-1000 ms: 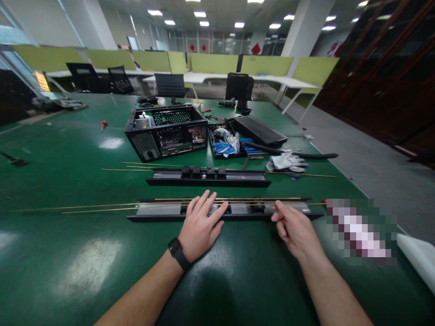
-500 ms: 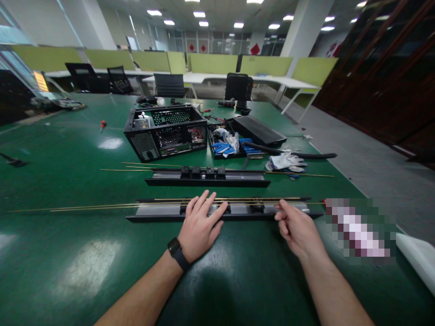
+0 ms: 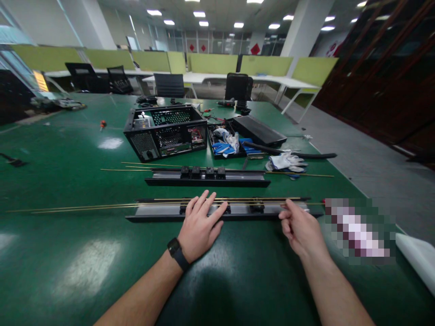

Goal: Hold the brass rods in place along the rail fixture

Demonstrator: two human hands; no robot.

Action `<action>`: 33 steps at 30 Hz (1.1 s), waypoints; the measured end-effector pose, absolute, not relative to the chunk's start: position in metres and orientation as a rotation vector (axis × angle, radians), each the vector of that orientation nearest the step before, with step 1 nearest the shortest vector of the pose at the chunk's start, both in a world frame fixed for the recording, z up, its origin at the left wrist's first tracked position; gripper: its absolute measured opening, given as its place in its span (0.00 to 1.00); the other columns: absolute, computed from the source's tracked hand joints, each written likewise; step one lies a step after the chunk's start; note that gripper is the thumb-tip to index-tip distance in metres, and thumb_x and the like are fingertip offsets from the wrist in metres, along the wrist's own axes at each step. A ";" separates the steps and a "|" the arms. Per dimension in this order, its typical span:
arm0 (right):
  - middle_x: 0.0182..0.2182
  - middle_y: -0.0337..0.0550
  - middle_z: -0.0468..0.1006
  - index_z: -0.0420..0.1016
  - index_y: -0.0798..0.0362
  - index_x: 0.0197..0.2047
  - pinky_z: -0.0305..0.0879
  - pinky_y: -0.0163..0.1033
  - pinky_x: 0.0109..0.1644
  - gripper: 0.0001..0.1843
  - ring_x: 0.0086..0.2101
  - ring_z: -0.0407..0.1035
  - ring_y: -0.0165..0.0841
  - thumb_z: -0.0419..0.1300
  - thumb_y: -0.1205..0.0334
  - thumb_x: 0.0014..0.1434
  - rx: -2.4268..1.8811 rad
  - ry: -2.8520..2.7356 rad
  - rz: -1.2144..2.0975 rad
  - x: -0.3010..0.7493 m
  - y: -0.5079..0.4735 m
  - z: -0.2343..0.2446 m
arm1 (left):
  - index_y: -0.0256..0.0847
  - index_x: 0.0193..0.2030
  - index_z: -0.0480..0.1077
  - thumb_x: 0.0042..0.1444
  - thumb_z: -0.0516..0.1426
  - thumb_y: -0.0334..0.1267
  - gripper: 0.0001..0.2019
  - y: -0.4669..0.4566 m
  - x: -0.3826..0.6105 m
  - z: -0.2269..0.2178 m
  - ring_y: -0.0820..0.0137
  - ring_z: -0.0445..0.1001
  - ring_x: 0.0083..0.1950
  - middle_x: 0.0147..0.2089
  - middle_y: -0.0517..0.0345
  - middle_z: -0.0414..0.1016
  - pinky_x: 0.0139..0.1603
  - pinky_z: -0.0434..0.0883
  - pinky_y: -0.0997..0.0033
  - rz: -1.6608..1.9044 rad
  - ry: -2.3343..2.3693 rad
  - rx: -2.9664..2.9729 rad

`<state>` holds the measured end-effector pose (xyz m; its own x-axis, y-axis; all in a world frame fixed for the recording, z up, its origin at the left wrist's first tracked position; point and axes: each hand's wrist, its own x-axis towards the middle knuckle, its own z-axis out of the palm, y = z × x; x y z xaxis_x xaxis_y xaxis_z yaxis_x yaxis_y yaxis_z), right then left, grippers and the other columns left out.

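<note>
In front of me lies a long black-edged rail (image 3: 241, 217) with a silvery inner face and black blocks (image 3: 257, 206) in it. Thin brass rods (image 3: 102, 207) run lengthwise along the rail and stick out far past its left end. My left hand (image 3: 201, 224), with a dark watch on the wrist, lies across the rail's middle with fingers spread, over the rods and partly hiding a block. Near the right end, my right hand (image 3: 299, 226) pinches a brass rod between thumb and forefinger; the exact contact is partly hidden.
A second rail (image 3: 207, 182) with several black blocks and more rods lies beyond. Farther back are an open black computer case (image 3: 166, 136), a tray (image 3: 229, 154) with gloves, a black cover (image 3: 258, 130) and another glove (image 3: 285, 161). A blurred-out object (image 3: 358, 231) lies at right.
One brass rod's left end has slid farther left. My right hand has shifted slightly to the right along the rail. My left hand stays where it was.
</note>
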<state>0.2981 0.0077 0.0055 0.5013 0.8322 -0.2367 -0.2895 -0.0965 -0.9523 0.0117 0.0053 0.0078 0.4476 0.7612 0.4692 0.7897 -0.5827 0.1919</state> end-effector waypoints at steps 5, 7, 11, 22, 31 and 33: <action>0.21 0.36 0.72 0.74 0.56 0.33 0.43 0.25 0.09 0.23 0.11 0.54 0.20 0.74 0.47 0.47 -1.309 -0.591 1.107 0.296 0.006 0.007 | 0.52 0.66 0.66 0.64 0.56 0.40 0.23 0.005 0.013 0.007 0.52 0.53 0.74 0.72 0.47 0.60 0.70 0.54 0.44 -0.806 -1.412 -2.626; 0.22 0.39 0.74 0.74 0.57 0.34 0.42 0.26 0.09 0.23 0.11 0.54 0.20 0.74 0.46 0.47 -1.322 -0.652 1.187 0.291 0.005 0.009 | 0.52 0.66 0.66 0.64 0.57 0.40 0.24 0.005 0.013 0.007 0.52 0.53 0.74 0.72 0.47 0.60 0.70 0.54 0.44 -0.813 -1.412 -2.625; 0.21 0.38 0.74 0.73 0.56 0.33 0.42 0.26 0.08 0.23 0.11 0.54 0.21 0.72 0.45 0.49 -1.338 -0.569 1.087 0.290 0.005 0.010 | 0.52 0.66 0.66 0.64 0.56 0.40 0.23 0.005 0.012 0.007 0.53 0.53 0.74 0.71 0.47 0.61 0.70 0.54 0.44 -0.816 -1.408 -2.624; 0.21 0.38 0.74 0.74 0.56 0.35 0.41 0.26 0.09 0.24 0.11 0.55 0.21 0.73 0.44 0.49 -1.340 -0.604 1.131 0.289 0.006 0.008 | 0.52 0.66 0.66 0.64 0.57 0.41 0.23 0.005 0.013 0.008 0.53 0.53 0.74 0.71 0.48 0.60 0.70 0.53 0.45 -0.815 -1.405 -2.624; 0.22 0.37 0.74 0.73 0.56 0.33 0.42 0.26 0.09 0.22 0.12 0.54 0.20 0.74 0.48 0.48 -1.297 -0.592 1.119 0.292 0.006 0.006 | 0.52 0.66 0.66 0.64 0.56 0.41 0.23 0.005 0.013 0.006 0.53 0.53 0.74 0.71 0.48 0.60 0.70 0.53 0.45 -0.809 -1.414 -2.623; 0.22 0.38 0.75 0.74 0.57 0.34 0.41 0.26 0.08 0.23 0.11 0.54 0.20 0.73 0.47 0.49 -1.314 -0.626 1.152 0.288 0.005 0.006 | 0.52 0.66 0.66 0.65 0.56 0.41 0.23 0.005 0.013 0.006 0.53 0.52 0.75 0.72 0.48 0.60 0.70 0.53 0.44 -0.806 -1.415 -2.624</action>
<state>0.2884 0.0054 0.0063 0.3610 0.9014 -0.2392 -0.2893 -0.1356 -0.9476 0.0126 0.0050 0.0060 0.4443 0.7643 0.4674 0.7921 -0.5789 0.1936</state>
